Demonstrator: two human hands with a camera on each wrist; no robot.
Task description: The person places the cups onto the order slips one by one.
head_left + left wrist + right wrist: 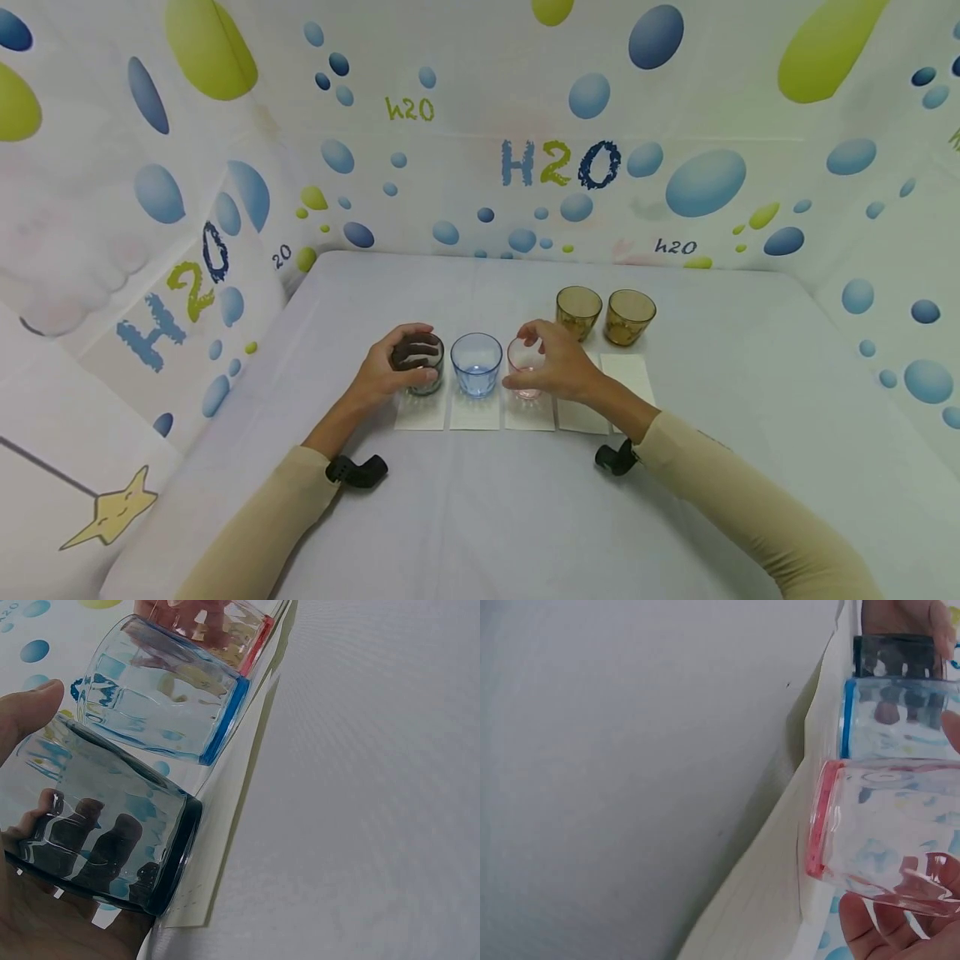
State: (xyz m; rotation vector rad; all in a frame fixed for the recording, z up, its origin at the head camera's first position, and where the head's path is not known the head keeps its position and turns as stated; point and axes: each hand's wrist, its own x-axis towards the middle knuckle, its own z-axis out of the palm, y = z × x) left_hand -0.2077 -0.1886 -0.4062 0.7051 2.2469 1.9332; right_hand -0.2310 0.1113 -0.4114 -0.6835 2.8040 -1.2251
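Note:
Three glasses stand in a row on white paper cards. My left hand [386, 367] is around the dark grey glass [112, 817] at the left end, its fingers seen through the glass and its thumb on the near side. In the middle stands the blue glass [476, 367], untouched. My right hand [558, 360] curls around the pink glass [885, 832], with the thumb in front and fingers at the far side and rim. Whether the thumb presses the pink glass is hard to tell.
Two amber glasses [578, 310] stand side by side at the back right, behind two more paper cards [628, 375]. A white cloth covers the table [465, 517]. A patterned curtain [480, 200] hangs behind. Black wrist cameras [360, 472] hang below both wrists.

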